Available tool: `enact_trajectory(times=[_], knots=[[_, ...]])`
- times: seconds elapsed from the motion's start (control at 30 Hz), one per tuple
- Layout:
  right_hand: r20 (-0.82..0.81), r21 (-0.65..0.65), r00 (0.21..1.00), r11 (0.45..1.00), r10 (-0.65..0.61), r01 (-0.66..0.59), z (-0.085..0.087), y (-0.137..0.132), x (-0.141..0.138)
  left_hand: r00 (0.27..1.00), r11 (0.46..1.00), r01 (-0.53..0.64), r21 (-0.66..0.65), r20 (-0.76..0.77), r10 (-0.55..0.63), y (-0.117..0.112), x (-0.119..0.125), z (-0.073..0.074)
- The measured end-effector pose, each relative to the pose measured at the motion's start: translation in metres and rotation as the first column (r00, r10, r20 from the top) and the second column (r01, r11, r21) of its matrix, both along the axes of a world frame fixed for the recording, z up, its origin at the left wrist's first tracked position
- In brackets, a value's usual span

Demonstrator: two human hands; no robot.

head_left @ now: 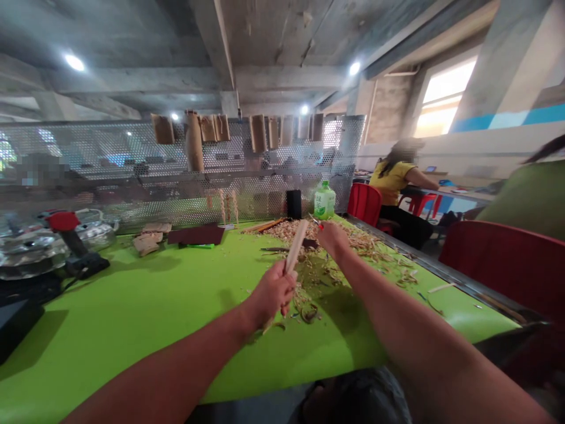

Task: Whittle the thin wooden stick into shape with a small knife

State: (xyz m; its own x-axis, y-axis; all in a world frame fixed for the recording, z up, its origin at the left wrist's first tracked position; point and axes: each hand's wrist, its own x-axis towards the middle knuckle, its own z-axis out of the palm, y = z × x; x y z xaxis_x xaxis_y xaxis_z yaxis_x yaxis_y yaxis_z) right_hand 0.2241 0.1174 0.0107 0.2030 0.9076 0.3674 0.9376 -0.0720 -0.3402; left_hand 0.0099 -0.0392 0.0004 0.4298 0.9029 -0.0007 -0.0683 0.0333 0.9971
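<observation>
My left hand (274,290) is closed around the lower end of a pale wooden stick (296,246), which points up and away from me over the table. Just to the right and farther forward, my right hand (334,240) grips a small knife (315,221); its thin blade and a bit of red show past the fingers, while most of the handle is hidden. Blade and stick look apart. Curled wood shavings (286,229) are heaped behind the stick and scattered below both hands. A dark, slim tool (274,249) lies left of the stick.
On the green table (145,312) stand a green-labelled bottle (324,201), a black block (293,204) and a red-and-black power drill (70,238) beside metal kettles (30,250). A perforated metal screen (132,176) closes the back. People sit to the right near red chairs (365,201).
</observation>
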Motion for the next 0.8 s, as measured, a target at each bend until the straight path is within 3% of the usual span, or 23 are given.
enact_trajectory(times=[0.07,0.17,0.4,0.8], knots=[[-0.01,0.021,1.0,1.0,0.021,-0.021,-0.002,-0.002,-0.015,0.994,0.995,-0.096,-0.023,0.044,0.097,0.012,-0.007,0.001],[0.032,0.08,0.987,0.984,0.156,-0.158,-0.005,-0.016,-0.047,0.972,0.979,-0.196,-0.054,0.121,0.202,0.029,-0.018,0.0],[0.19,0.015,0.904,0.919,0.384,-0.393,-0.008,-0.05,-0.083,0.945,0.973,-0.221,-0.073,0.231,0.232,0.044,-0.022,-0.009],[0.347,-0.018,0.865,0.925,0.363,-0.38,-0.004,-0.059,-0.089,0.944,0.957,-0.273,-0.094,0.163,0.286,0.035,-0.015,0.004]])
